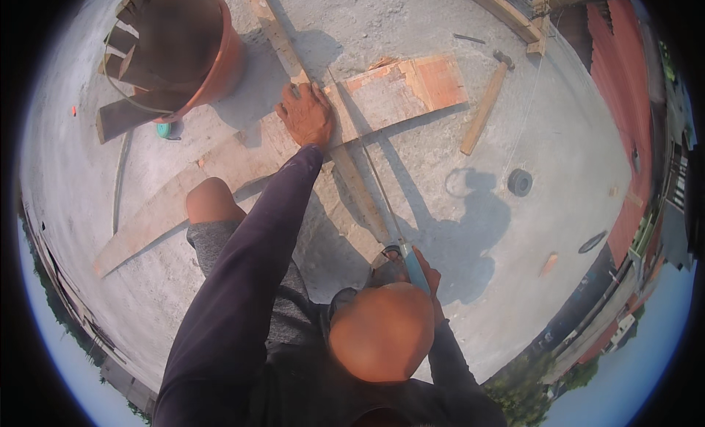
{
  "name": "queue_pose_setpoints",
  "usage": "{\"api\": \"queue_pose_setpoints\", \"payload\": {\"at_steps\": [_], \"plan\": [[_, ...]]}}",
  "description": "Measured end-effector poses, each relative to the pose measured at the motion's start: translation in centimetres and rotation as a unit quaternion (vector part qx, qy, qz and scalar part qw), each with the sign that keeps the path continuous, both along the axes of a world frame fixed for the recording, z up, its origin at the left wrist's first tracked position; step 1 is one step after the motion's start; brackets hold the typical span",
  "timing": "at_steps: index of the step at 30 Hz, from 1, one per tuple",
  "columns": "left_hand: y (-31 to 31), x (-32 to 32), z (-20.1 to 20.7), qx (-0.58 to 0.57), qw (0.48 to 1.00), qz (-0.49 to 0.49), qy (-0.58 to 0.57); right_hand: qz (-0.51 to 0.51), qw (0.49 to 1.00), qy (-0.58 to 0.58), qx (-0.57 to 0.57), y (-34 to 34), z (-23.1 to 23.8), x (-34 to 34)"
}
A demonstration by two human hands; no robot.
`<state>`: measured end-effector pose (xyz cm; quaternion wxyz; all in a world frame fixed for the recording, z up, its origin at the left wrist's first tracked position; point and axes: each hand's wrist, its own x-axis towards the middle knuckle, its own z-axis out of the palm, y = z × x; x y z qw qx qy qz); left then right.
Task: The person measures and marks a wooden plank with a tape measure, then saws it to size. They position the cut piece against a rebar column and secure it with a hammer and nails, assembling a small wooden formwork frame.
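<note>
Right now I'm seeing the turquoise-handled handsaw at the centre of the frame, its thin blade pointing toward the top and leaning left, its long axis running nearly alongside the wooden strip. The right hand is holding the handle at lower centre, fingers wrapping it. The left hand is pressing where the strip is crossing the wide board, fingers bent and slightly parted; whether they're hooking an edge, I can't tell. A hammer is lying at upper right, an orange bucket sitting at upper left.
</note>
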<state>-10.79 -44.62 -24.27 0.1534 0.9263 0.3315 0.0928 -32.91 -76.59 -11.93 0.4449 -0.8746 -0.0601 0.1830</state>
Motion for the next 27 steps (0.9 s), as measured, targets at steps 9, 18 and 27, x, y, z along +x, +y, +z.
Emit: {"api": "queue_pose_setpoints", "payload": {"at_steps": [9, 18, 27], "plan": [[0.1, -0.3, 1.0, -0.025, 1.000, -0.009, -0.010, -0.027, 0.990, 0.016, 0.138, 3.9, -2.8, 5.6], [0.3, 0.2, 1.1, 0.006, 1.000, -0.010, -0.004, -0.052, 0.967, 0.069, 0.238, 9.0, -4.9, 12.1], [0.1, 0.0, 1.0, 0.003, 1.000, -0.016, -0.017, -0.039, 0.994, 0.079, 0.067, -2.1, -1.3, -1.9]]}}
